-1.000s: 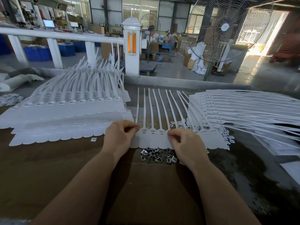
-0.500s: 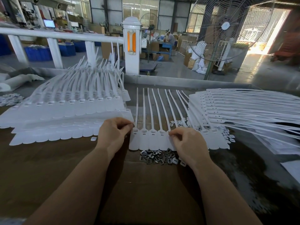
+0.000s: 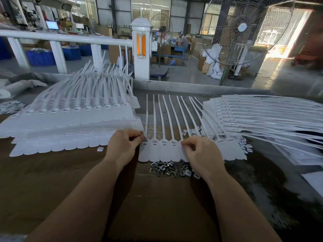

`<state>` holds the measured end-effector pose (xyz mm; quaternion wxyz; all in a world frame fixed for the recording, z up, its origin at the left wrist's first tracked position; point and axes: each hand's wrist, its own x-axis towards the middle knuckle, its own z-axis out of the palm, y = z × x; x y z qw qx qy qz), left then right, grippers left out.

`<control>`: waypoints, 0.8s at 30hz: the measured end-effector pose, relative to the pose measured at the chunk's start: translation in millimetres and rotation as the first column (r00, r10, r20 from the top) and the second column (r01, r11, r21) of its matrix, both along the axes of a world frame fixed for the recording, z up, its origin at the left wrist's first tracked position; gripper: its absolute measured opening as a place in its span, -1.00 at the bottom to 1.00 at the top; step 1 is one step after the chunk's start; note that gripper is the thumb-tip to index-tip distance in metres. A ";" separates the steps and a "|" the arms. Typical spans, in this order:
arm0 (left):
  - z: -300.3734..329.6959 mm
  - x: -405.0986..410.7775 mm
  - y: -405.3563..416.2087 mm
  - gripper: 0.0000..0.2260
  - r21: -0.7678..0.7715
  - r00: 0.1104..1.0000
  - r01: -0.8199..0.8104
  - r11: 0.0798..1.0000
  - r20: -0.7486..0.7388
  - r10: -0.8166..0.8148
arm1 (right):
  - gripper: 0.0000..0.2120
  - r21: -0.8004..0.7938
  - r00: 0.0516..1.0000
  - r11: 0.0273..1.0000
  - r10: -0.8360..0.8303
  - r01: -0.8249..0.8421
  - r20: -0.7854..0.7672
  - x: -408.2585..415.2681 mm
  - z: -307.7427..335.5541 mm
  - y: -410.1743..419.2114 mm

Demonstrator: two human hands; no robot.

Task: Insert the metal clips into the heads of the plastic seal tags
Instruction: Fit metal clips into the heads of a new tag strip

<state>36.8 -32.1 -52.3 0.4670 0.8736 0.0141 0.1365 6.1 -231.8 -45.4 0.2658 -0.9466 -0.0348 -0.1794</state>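
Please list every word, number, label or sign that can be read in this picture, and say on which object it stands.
No text can be read anywhere in this view.
Lit screen at the back left: it shows content, too small and blurred to read.
White seal tags in front of the hands: no print visible on their flat ends.
White sacks by the standing fan: any marks are too blurred to read.

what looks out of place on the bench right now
One small white piece lies alone on the brown bench, left of the left hand and apart from the clip pile. White pieces are also scattered loosely beside the right-hand tag stack. Otherwise nothing stands out.
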 end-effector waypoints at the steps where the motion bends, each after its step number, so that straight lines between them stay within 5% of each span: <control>1: -0.2 0.2 -0.4 -0.85 0.007 1.000 -0.003 1.000 0.001 0.003 | -0.79 -0.001 1.000 1.000 0.000 0.000 -0.001 0.1 -0.1 -0.1; 24: 0.3 -0.1 -0.9 -0.88 0.031 1.000 -0.020 0.999 0.014 0.020 | -0.78 0.000 1.000 1.000 0.010 -0.010 0.000 1.7 -2.1 -1.3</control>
